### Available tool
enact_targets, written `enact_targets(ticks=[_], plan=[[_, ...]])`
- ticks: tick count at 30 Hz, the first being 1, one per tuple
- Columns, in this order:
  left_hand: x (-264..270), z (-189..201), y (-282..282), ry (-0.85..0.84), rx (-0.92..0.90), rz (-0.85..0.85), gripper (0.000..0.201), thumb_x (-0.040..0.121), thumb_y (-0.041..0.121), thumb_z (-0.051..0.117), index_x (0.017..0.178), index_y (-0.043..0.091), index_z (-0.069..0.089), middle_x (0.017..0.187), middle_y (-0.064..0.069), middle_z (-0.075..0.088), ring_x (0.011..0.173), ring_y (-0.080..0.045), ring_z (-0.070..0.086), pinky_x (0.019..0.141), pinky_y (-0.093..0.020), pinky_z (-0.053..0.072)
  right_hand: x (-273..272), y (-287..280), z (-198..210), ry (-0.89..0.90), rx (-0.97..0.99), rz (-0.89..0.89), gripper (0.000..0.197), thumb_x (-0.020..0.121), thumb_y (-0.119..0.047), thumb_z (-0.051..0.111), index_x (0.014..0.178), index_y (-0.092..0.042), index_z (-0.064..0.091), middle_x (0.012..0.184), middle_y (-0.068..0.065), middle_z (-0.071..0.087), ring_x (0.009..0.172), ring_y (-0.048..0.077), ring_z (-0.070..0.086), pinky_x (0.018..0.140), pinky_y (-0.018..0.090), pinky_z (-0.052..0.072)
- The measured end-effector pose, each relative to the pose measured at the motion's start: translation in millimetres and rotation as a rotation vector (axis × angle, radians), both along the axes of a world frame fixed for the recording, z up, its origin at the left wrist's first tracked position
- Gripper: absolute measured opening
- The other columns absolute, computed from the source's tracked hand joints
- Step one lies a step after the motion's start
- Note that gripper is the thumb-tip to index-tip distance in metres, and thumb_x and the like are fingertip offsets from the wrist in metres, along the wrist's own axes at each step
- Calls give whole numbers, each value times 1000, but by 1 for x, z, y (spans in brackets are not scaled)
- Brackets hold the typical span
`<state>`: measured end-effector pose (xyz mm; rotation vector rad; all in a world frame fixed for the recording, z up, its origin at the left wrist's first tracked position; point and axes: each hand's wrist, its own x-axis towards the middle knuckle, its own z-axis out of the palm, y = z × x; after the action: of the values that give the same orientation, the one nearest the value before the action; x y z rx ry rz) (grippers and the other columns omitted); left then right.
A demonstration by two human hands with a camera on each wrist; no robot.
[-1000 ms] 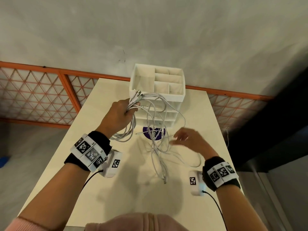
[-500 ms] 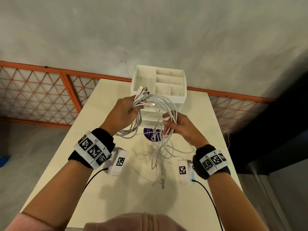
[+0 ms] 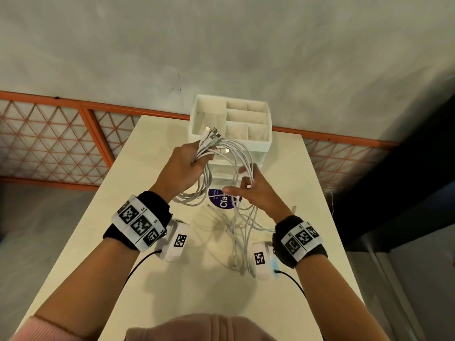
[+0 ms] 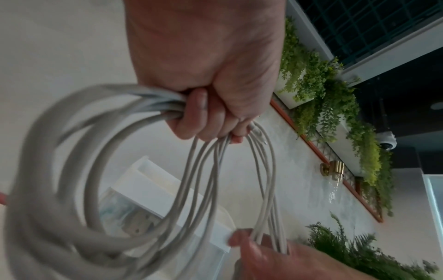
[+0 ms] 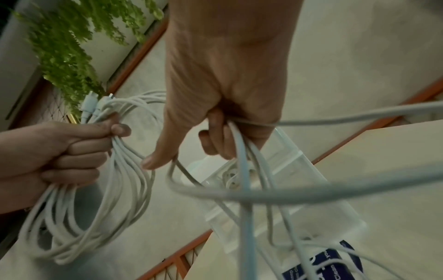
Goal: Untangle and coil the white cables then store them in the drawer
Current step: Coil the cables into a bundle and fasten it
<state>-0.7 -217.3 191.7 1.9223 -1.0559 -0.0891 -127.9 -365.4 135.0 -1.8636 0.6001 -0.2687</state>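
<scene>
Since half a second earlier, the right hand (image 3: 256,193) had slid lower along the white cables (image 3: 231,163), thumb now extended, fingers curled round several strands. The left hand (image 3: 184,168) gripped the coiled bundle, plugs pointing up toward the drawer organizer (image 3: 267,143); loose ends trailed onto the surface (image 3: 172,303).

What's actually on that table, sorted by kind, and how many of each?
Bundle of white cables, strands too tangled to count: 1
White drawer organizer: 1
Purple round label: 1
Hands holding the cables, left hand and right hand: 2
Total: 5
</scene>
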Motion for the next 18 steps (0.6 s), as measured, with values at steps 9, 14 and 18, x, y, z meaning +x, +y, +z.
enact_targets(ticks=[9,14,18], plan=[[8,4,3,17,-232,192,36,94,19,53,59,26,45,47,7,35,40,-1,39,41,-14,27,-14,-19,-18,363,-44,285,12,79,-18,73,77,-7,70,53,-4,59,49,11,52,57,18,43],[14,-3,4,128,-237,339,38,93,19,54,57,12,45,47,0,38,42,-9,35,41,-19,25,-35,-42,-34,457,-133,211,19,80,-29,72,81,-10,67,66,0,58,59,14,51,65,27,42],[18,-8,7,192,-211,375,21,92,14,55,74,3,58,52,2,42,49,-14,37,44,-19,29,-50,-58,-28,416,-329,-97,41,79,-38,73,64,-19,40,68,-2,46,61,11,42,55,24,31]])
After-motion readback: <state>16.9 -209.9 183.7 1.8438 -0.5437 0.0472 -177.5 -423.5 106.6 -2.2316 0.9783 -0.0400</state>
